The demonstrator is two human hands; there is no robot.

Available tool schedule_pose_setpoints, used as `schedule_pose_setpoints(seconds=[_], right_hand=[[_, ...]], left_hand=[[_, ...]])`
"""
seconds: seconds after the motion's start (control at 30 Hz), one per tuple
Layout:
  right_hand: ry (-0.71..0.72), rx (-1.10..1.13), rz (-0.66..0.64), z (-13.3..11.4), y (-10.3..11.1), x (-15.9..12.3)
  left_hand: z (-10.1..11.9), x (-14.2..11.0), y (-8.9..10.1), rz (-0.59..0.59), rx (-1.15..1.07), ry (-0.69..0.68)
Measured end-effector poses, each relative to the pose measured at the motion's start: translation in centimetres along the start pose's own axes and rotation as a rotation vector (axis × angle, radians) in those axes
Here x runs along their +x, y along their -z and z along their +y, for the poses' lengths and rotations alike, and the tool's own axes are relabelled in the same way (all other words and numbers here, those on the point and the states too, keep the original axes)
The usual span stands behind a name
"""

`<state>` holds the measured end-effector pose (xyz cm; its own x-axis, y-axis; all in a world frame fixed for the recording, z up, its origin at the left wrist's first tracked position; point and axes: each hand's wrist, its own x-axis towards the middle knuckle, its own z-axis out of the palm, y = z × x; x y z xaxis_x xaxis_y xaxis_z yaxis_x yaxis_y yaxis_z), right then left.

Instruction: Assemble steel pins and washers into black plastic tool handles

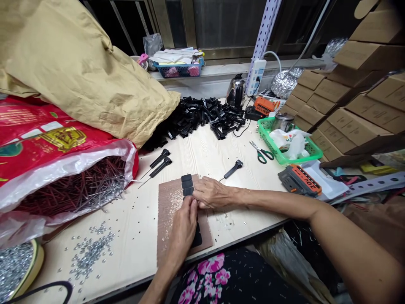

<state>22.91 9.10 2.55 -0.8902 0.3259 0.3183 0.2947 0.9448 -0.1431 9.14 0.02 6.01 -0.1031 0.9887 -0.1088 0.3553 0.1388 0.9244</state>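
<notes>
My left hand (185, 221) and my right hand (210, 192) meet fingertip to fingertip over a brown board (166, 202). Both are closed, thumbs and fingers pinched together, and whatever is between them is hidden. Beneath them a row of black rounded pads (187, 184) runs across the board, partly covered by my fingers. Tiny pale bits (175, 202) are scattered to the left of the row. Beyond my right hand lies a black plastic handle (233, 169) with a thin metal rod. Two similar black handles (160, 166) with rods rest farther left.
Left stands a red sack (63, 131) of thin rods, near loose silvery pieces (90, 251). A heap of black parts (205, 116) lies at the back. To the right are scissors (262, 152), a green basket (286, 160), a battery pack (300, 180) and stacked cardboard boxes (351, 126).
</notes>
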Motion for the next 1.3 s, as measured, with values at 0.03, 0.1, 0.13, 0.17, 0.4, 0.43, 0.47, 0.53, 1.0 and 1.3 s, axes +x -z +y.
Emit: schedule_pose_setpoints(seconds=[0.03, 0.1, 0.13, 0.17, 0.4, 0.43, 0.47, 0.53, 1.0, 1.3], right_hand=[[-0.016, 0.034, -0.005, -0.1, -0.1, -0.1], [-0.12, 0.181, -0.015, -0.5, 0.0, -0.1], [-0.193, 0.293, -0.025, -0.6, 0.2, -0.1], [-0.26, 0.423, -0.04, -0.8, 0.6, 0.0], [-0.526, 0.839, 0.083, -1.3, 3.4, -0.1], [-0.532, 0.814, 0.122, -1.5, 3.5, -0.2], [-0.521, 0.78, 0.16, -1.7, 3.4, -0.3], [-0.458, 0.692, 0.234, -1.9, 3.2, -0.6], [-0.235, -0.166, 0.29, -2.5, 1.1, -0.4], [-0.36, 0.043, 0.178, -0.9, 1.0, -1.4]], left_hand=[[-0.1, 0.0, 0.1, -0.003, 0.037, -0.024], [-0.3, 0.4, 0.6, -0.071, -0.018, 0.052], [-0.2, 0.7, 1.0, -0.149, -0.107, 0.148], [-0.2, 1.0, 1.5, -0.246, -0.226, 0.264], [0.2, 1.8, 3.4, -0.444, -0.788, 0.549], [0.3, 1.7, 3.1, -0.432, -0.765, 0.538], [0.4, 1.5, 2.9, -0.42, -0.728, 0.523], [0.6, 1.2, 2.3, -0.372, -0.625, 0.463], [1.0, 0.5, -0.2, 0.021, 0.137, -0.073], [1.1, 1.4, -1.4, -0.182, -0.417, 0.245]])
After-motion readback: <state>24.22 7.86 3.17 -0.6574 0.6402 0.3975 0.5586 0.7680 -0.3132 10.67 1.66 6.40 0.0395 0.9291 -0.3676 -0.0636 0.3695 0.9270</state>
